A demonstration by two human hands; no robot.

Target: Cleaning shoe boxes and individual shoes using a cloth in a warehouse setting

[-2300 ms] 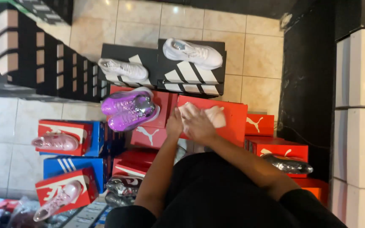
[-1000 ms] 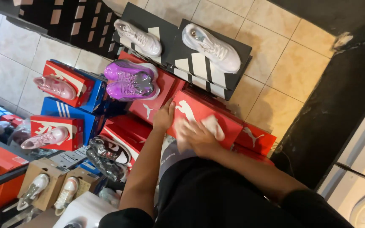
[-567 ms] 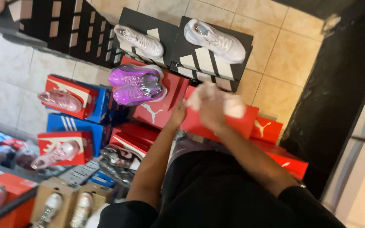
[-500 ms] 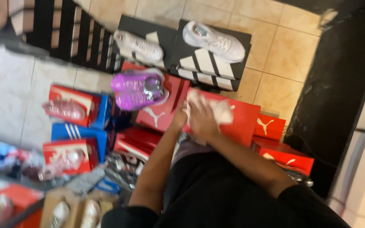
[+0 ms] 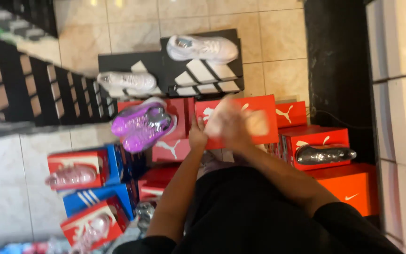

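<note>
Holding red shoe box point(image 5: 254, 120) out front, above floor boxes. Left hand point(image 5: 197, 137) grips box's left edge. Right hand point(image 5: 229, 123) lies flat on lid, blurred, so can't tell if fingers close. Box may tip, bump purple shoes point(image 5: 143, 125) just beside, knock them down.

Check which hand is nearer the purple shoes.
Left. The left hand grips the left edge of the red box, just right of the purple shoes. The right hand, blurred, lies on that box's lid, farther right of them.
</note>
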